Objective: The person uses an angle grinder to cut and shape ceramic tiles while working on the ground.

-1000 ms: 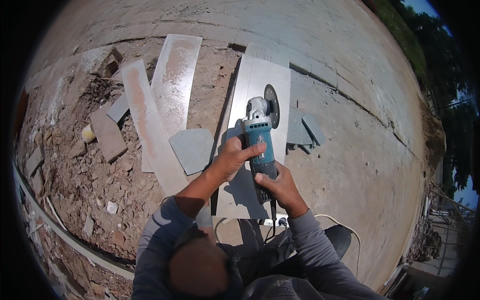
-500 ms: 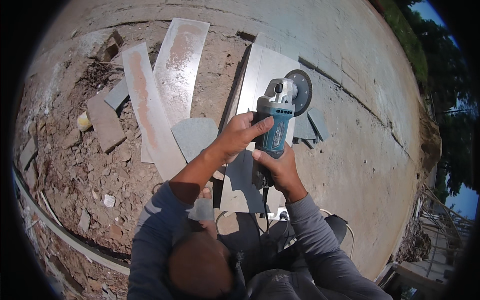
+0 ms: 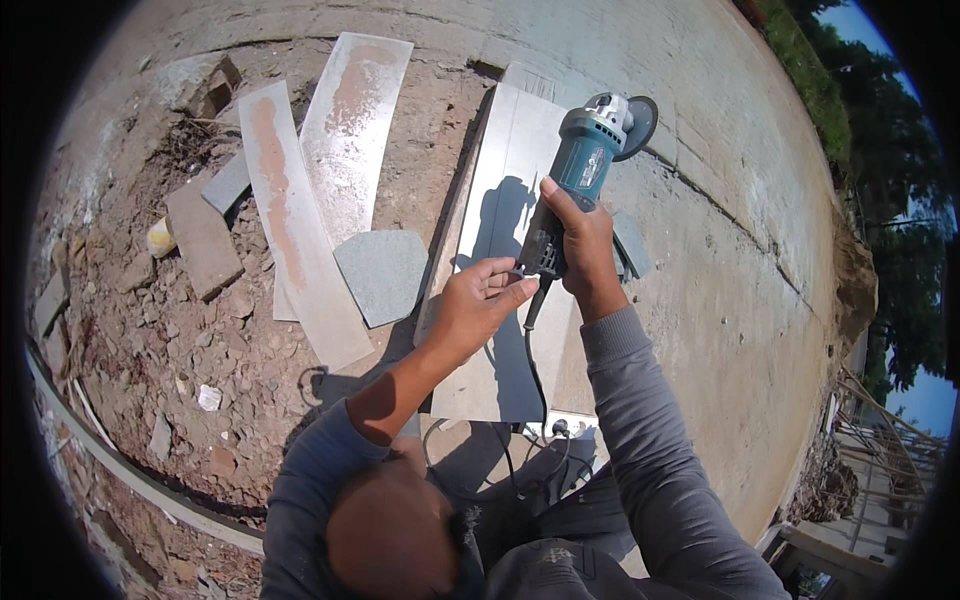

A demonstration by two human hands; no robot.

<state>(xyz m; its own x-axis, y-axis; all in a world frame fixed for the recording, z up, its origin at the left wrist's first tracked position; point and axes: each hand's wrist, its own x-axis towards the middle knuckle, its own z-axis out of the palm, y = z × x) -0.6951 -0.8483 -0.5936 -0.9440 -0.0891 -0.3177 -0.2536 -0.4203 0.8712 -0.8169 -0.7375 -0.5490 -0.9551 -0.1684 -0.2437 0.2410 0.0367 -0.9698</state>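
Grinder (image 3: 583,165), cylindrical, teal-and-black, held by right hand (image 3: 590,246) | left hand (image 3: 474,308) narrowed, hold unclear | step: rear-end handling, apparently | next: steadiness required

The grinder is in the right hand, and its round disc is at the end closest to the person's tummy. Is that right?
Not quite. The head view shows the disc at the end farthest from the person's tummy; the black cord comes out of the nearer end. The grinder is indeed in the right hand.
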